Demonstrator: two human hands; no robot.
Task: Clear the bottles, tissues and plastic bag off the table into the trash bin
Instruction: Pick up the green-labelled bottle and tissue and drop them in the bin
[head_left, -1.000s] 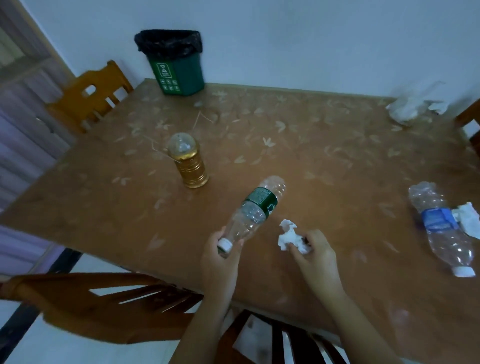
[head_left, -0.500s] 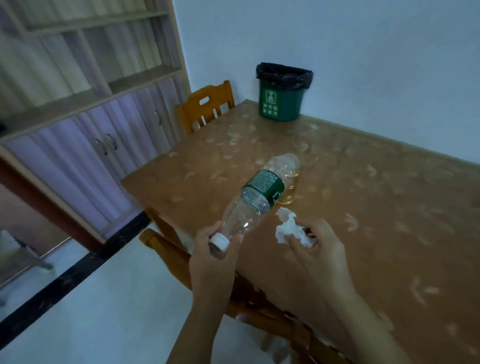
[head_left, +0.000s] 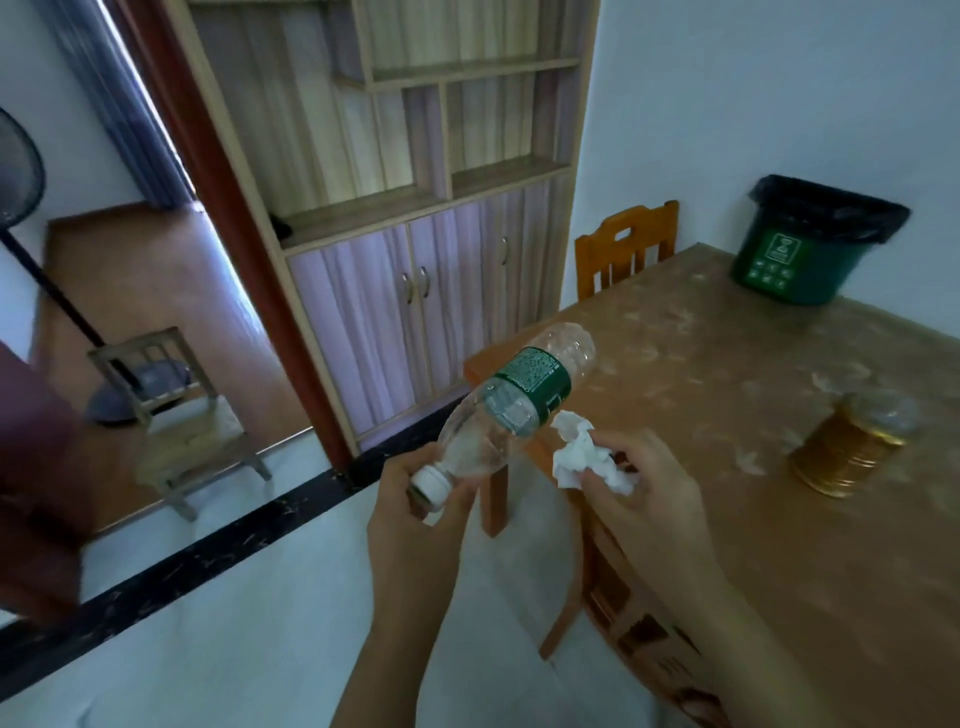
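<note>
Since both hands carry trash in the head view, the left hand (head_left: 421, 514) is closed on the bottle (head_left: 511, 410) by its capped neck at frame centre, the right hand (head_left: 639, 499) pinches the crumpled tissue (head_left: 582, 457), likely bound for the trash bin (head_left: 800, 260) on the worktop (head_left: 727, 395) at upper right

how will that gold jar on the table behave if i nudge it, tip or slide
The gold jar stands upright and looks squat, so it would likely slide rather than tip. Its round ribbed body would probably roll if it did go over. Its weight cannot be judged.
</note>
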